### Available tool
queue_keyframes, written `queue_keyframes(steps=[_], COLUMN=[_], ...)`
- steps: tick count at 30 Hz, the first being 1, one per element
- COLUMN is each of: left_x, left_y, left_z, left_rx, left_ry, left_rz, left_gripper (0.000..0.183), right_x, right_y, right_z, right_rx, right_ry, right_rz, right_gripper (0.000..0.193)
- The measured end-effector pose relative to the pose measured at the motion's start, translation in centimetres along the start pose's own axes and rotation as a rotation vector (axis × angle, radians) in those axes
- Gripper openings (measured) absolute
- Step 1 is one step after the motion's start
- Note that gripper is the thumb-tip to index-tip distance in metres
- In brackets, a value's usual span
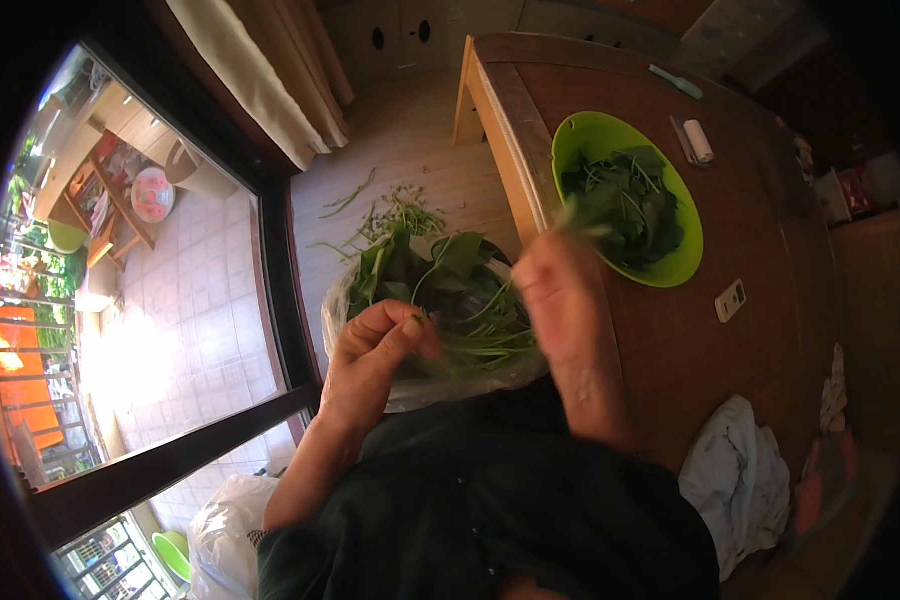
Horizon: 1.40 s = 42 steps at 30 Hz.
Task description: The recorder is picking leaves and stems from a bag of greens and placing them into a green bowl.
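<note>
My left hand [375, 350] is closed in a pinch over the plastic bag, with a small green stem piece [417, 317] at its fingertips. My right hand [560, 290] is blurred by motion at the table's edge. Its fingers are closed on a smeared sprig of leafy greens [583, 226], close to the bowl's near left rim. More long-stemmed leafy greens [460, 255] fill the clear plastic bag [440, 392] in front of me. On the table stands a lime-green bowl [688, 215] with a heap of dark green leaves [635, 200] in it.
Trimmed stems [400, 212] lie on the floor beyond the bag. The brown table [660, 340] to my right bears a small white device [730, 300], a white roll [698, 142] and a pale cloth [738, 480]. A glass door [190, 270] borders my left; a white plastic bag [232, 530] sits there.
</note>
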<state>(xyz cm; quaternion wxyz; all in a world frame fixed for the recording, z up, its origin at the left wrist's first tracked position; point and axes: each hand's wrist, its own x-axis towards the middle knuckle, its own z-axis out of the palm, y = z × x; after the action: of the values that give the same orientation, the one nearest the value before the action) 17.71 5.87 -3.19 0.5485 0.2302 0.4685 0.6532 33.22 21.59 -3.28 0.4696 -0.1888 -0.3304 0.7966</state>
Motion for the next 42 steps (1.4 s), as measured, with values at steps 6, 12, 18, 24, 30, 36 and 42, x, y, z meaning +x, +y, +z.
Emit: queue_keyframes(steps=[6, 12, 18, 24, 30, 36, 42], left_x=[0.3, 0.3, 0.3, 0.0, -0.7, -0.4, -0.5], left_y=[-0.5, 0.3, 0.5, 0.2, 1.6, 2.7, 2.9], left_z=[-0.5, 0.3, 0.5, -0.2, -0.4, -0.8, -0.7], left_rx=[-0.032, 0.043, -0.075, 0.033, 0.293, 0.588, 0.671], left_ry=[-0.022, -0.008, -0.056, -0.008, 0.056, 0.055, 0.049], left_rz=[0.04, -0.007, 0.073, 0.093, 0.055, 0.233, 0.282], left_gripper=[0.017, 0.02, 0.022, 0.023, 0.011, 0.01, 0.009], right_x=[2.2, -1.9, -2.8, -2.8, -1.8, -1.2, -1.1], right_y=[-3.1, 0.0, 0.9, 0.7, -0.9, -2.3, -1.9], right_z=[-3.1, 1.5, 3.7, 3.9, 3.5, 4.4, 4.0], right_rx=[0.123, -0.345, -0.589, -0.491, -0.587, -0.919, -0.916], right_ry=[0.094, -0.283, -0.426, -0.324, -0.386, -0.583, -0.62], right_rz=[0.106, 0.219, 0.132, 0.174, 0.188, 0.136, 0.228], right_gripper=[0.029, 0.025, 0.02, 0.008, 0.004, 0.004, 0.002])
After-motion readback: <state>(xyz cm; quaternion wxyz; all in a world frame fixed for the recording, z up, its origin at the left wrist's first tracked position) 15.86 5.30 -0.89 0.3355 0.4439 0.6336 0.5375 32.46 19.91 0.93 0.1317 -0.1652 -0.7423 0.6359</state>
